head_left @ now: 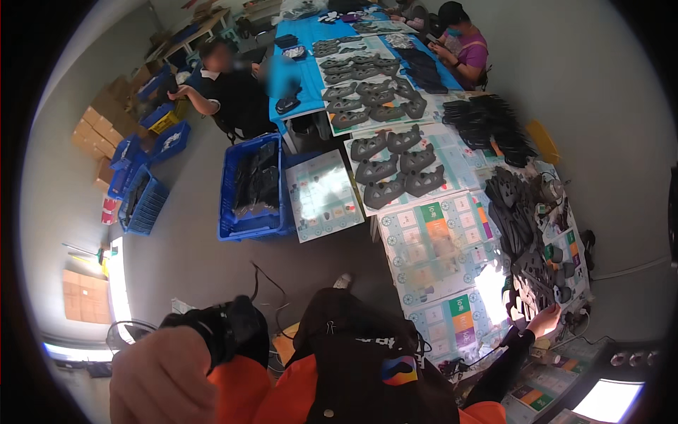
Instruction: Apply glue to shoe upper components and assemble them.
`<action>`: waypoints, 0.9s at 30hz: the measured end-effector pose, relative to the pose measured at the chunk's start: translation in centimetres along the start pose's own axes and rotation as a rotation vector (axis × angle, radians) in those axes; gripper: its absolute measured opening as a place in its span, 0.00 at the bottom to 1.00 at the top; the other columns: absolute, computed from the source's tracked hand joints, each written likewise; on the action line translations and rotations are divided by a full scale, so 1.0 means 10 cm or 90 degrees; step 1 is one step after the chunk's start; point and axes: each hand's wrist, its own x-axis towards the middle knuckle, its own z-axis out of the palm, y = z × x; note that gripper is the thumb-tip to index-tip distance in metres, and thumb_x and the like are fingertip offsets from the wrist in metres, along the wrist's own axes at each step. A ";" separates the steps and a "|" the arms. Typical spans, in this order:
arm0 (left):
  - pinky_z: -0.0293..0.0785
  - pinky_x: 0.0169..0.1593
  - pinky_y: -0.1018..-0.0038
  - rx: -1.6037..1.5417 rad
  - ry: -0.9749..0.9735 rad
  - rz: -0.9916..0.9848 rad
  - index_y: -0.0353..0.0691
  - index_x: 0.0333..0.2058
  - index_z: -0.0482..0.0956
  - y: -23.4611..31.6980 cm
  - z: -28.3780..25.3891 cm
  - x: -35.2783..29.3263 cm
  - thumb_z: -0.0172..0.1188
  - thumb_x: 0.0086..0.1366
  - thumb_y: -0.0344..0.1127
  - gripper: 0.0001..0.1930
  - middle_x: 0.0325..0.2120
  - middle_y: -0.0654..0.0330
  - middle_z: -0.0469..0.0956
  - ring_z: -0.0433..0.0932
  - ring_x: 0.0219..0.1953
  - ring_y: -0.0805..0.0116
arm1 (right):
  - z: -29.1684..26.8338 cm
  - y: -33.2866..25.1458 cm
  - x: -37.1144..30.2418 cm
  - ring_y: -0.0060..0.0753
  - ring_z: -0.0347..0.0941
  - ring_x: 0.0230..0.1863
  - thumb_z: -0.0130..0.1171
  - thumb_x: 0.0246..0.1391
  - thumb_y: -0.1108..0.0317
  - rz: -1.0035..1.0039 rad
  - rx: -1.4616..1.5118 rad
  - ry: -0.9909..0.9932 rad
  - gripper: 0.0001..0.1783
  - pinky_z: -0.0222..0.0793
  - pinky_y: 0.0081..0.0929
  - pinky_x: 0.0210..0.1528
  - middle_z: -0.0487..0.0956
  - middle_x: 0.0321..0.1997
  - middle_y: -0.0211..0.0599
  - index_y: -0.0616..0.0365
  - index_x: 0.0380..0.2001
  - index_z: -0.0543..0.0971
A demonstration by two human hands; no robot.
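My left hand [166,374] is close up at the lower left, fingers curled into a fist, a black band around its wrist. Whatever it may hold is hidden. At the table's near right, my right hand [545,321] closes on the edge of a dark grey moulded piece [530,293] with cut-outs, at the near end of a heap. More of these pieces [510,208] are piled farther up that side. Similar grey pieces [401,168] with cut-outs are laid in pairs on the patterned sheets beyond.
The long table [431,247] is covered with printed sheets. A blue crate [222,191] of dark pieces and a white board [321,194] stand left of it. One person [244,99] sits left of the table, another [472,49] at its far right. A cable [272,279] trails on the floor.
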 end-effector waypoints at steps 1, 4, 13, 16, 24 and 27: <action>0.73 0.21 0.78 -0.033 -0.023 0.026 0.36 0.41 0.78 -0.08 0.10 -0.01 0.63 0.70 0.41 0.13 0.18 0.63 0.77 0.76 0.19 0.73 | -0.08 -0.08 -0.02 0.52 0.84 0.46 0.54 0.72 0.61 -0.003 0.018 -0.005 0.15 0.80 0.41 0.48 0.87 0.47 0.45 0.57 0.48 0.84; 0.76 0.25 0.72 0.354 0.193 -0.194 0.34 0.43 0.80 -0.31 0.31 0.11 0.59 0.70 0.31 0.08 0.22 0.59 0.81 0.80 0.23 0.67 | -0.33 -0.35 -0.06 0.55 0.83 0.47 0.52 0.73 0.61 0.024 0.060 -0.010 0.16 0.78 0.44 0.50 0.86 0.48 0.49 0.60 0.49 0.84; 0.71 0.22 0.76 0.021 -0.110 -0.262 0.44 0.48 0.80 -0.60 -0.26 0.10 0.63 0.74 0.45 0.13 0.24 0.61 0.81 0.80 0.22 0.67 | -0.45 -0.28 -0.10 0.49 0.83 0.49 0.57 0.69 0.68 -0.066 -0.037 -0.011 0.13 0.78 0.37 0.53 0.85 0.49 0.50 0.65 0.48 0.83; 0.73 0.32 0.77 0.094 0.031 -0.206 0.34 0.46 0.73 -0.82 -0.43 -0.08 0.61 0.71 0.35 0.11 0.26 0.56 0.80 0.80 0.24 0.68 | -0.47 -0.19 -0.13 0.36 0.82 0.53 0.60 0.69 0.69 -0.092 -0.062 0.003 0.13 0.76 0.27 0.59 0.85 0.51 0.42 0.66 0.51 0.82; 0.83 0.48 0.73 -0.448 0.460 -0.394 0.30 0.47 0.75 -1.29 -1.68 -0.79 0.47 0.82 0.49 0.23 0.47 0.50 0.79 0.81 0.46 0.63 | -0.52 -0.40 -0.27 0.43 0.85 0.48 0.51 0.75 0.55 0.008 -0.066 0.026 0.19 0.81 0.34 0.49 0.86 0.54 0.39 0.54 0.53 0.84; 0.81 0.56 0.62 -0.659 -0.635 -0.373 0.30 0.69 0.65 -1.36 -1.45 -1.47 0.52 0.72 0.69 0.46 0.54 0.38 0.81 0.82 0.56 0.51 | -0.63 -0.50 -0.36 0.44 0.85 0.48 0.52 0.74 0.57 -0.036 -0.029 0.061 0.18 0.81 0.34 0.49 0.87 0.52 0.40 0.57 0.52 0.84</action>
